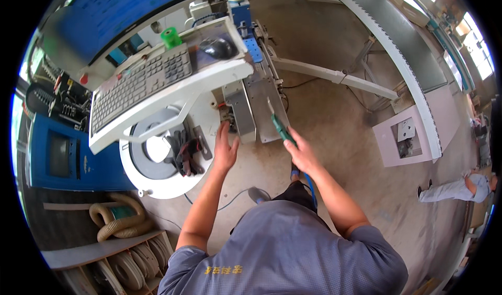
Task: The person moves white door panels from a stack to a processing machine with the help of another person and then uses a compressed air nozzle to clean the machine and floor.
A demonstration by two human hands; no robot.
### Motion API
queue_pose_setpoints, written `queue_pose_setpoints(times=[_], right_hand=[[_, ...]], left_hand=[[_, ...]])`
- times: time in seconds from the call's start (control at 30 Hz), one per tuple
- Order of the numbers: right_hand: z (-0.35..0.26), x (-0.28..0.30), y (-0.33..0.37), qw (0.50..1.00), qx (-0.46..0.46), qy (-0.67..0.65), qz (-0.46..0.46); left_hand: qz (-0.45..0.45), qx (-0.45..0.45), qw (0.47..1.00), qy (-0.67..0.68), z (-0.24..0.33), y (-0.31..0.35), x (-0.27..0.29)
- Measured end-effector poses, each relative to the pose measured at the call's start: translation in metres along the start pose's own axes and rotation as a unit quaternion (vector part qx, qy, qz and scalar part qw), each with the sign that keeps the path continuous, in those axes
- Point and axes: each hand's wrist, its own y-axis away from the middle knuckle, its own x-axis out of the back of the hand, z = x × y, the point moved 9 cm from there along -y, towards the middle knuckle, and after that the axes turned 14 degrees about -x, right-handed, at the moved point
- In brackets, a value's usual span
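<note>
My right hand (pixel 301 151) is closed around a green air blow gun (pixel 283 129) with a thin metal nozzle. Its tip points away from me over a grey metal plate (pixel 267 112) on the machine, and a blue hose (pixel 312 188) hangs below the hand. Whether the nozzle touches the plate I cannot tell. With fingers stretched out and nothing in them, my left hand (pixel 225 149) hovers beside the machine's grey metal block (pixel 241 118). Left of that hand, dark and red work gloves (pixel 189 156) lie on a white round machine table (pixel 151 189).
A white shelf bearing a keyboard (pixel 144 83), a mouse (pixel 217 48) and a green roll (pixel 170 37) juts out below a monitor (pixel 125 12). A white beam (pixel 334 76) runs right to a long conveyor frame (pixel 397 49). Another person (pixel 452 186) stands far right.
</note>
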Motion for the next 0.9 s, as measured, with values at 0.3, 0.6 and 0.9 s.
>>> queue_pose_setpoints(times=[0.3,0.6,0.9], right_hand=[[-0.025,0.028,-0.063,0.99,0.009,0.076,-0.121],[-0.149,0.081,-0.175,0.969,0.063,0.157,-0.181],[-0.285,-0.013,-0.334,0.944,0.096,0.282,-0.145]], left_hand=[[-0.09,0.115,0.975,-0.165,-0.147,-0.21,-0.108],[-0.043,0.149,0.974,-0.166,-0.161,-0.215,-0.136],[-0.021,0.15,0.966,-0.208,-0.157,-0.209,-0.112]])
